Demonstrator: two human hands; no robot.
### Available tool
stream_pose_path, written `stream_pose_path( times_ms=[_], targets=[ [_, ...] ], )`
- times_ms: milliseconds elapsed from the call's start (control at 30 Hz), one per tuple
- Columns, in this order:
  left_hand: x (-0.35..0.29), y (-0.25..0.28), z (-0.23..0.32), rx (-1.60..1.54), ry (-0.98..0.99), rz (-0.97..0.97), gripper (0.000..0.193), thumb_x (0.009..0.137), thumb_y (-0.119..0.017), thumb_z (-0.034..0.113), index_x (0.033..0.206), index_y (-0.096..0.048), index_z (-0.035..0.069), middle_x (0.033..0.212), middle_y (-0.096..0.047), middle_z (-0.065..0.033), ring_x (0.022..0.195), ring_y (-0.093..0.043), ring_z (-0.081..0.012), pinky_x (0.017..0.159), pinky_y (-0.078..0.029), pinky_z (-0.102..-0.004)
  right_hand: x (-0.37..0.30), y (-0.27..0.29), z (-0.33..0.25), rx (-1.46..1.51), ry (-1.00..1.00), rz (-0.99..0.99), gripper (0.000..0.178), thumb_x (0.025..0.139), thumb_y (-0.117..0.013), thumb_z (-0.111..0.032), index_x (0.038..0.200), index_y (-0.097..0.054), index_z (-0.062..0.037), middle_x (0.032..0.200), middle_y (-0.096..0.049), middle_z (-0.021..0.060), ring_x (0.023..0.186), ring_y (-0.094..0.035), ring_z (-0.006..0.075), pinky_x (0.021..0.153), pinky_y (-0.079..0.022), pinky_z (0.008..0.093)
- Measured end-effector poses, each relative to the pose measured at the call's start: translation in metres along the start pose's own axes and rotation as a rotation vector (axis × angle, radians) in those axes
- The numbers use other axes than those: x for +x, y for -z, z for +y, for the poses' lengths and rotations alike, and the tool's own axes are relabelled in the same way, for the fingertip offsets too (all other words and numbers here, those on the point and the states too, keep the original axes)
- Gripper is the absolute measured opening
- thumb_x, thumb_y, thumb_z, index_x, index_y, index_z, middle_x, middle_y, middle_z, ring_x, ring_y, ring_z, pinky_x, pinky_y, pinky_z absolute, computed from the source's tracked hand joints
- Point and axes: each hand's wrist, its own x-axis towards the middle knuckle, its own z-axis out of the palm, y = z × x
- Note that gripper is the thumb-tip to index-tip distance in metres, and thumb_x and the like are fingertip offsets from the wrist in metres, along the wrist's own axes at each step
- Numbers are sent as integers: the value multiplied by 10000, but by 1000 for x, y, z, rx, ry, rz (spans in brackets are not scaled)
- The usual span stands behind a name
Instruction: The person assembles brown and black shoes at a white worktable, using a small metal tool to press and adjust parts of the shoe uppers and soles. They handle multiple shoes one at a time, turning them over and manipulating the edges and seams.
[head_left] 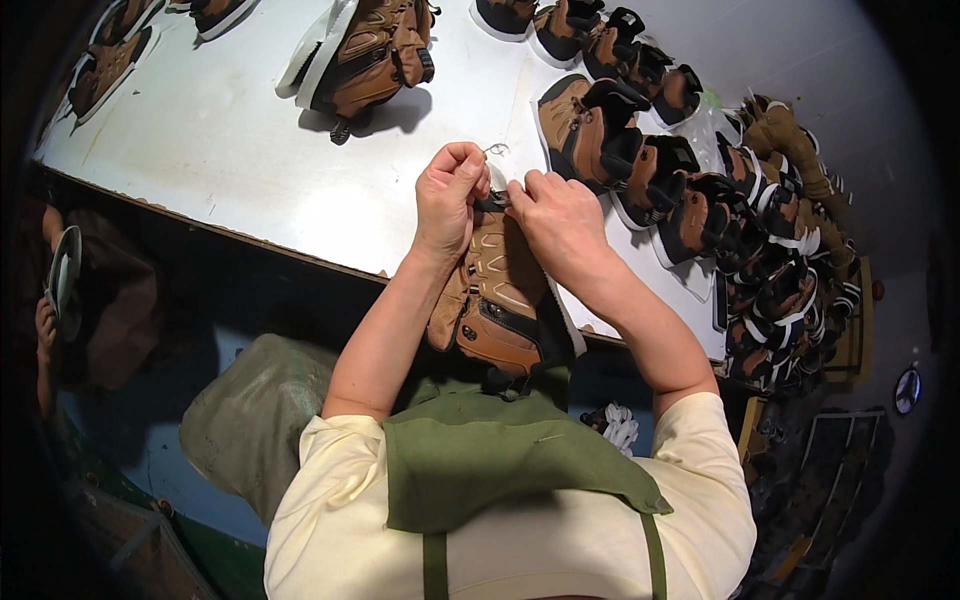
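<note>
A brown and black boot [495,290] with a white sole edge leans against the table's near edge, one end toward me and the other under my hands. My left hand [449,195] is closed in a pinch above its far end, and a thin looped thread [496,149] sticks out past the fingertips. My right hand [560,220] is closed at the same end of the boot, fingers curled. Between the hands shows a small dark, shiny piece [500,198], too hidden to name. What the right fingers grip is hidden too.
On the white table [240,150] another brown boot [375,60] lies at the far left. Several boots [590,130] stand close by my right hand, with a dense pile [790,290] beyond. A green-grey covered seat [260,420] is at lower left; another person's hand [46,325] holds a round object.
</note>
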Motion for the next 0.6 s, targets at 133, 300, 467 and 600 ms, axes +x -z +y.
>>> stream_pose_path(
  times_ms=[133, 300, 467, 600],
  targets=[
    [-2, -2, -1, 55, -10, -13, 104, 914, -623, 115, 943, -574, 28, 721, -542, 1, 621, -468, -67, 582, -397, -190, -1, -5, 1, -28, 4, -25, 211, 767, -670, -184, 936, -667, -56, 760, -543, 34, 726, -574, 181, 594, -437, 313],
    [0, 0, -2, 69, -36, 1, 104, 916, -619, 110, 943, -576, 21, 714, -540, 2, 618, -466, -65, 577, -394, -188, -2, -6, 0, 6, 16, 45, 45, 697, -589, -83, 722, -598, -48, 726, -563, 53, 717, -596, 203, 606, -455, 316],
    [3, 0, -4, 71, -65, 37, 108, 915, -619, 110, 943, -577, 15, 707, -535, 2, 615, -463, -73, 585, -396, -195, -3, -5, 4, 42, 31, 52, 49, 692, -589, -85, 718, -600, -45, 719, -561, 57, 710, -599, 210, 612, -468, 329],
    [4, 2, -4, 33, -70, 69, 111, 914, -620, 111, 943, -578, 13, 697, -528, 3, 612, -460, -80, 592, -396, -201, -6, -3, 6, 78, -9, 49, 45, 689, -591, -90, 713, -599, -53, 718, -562, 56, 706, -600, 212, 604, -471, 334]
  ],
)
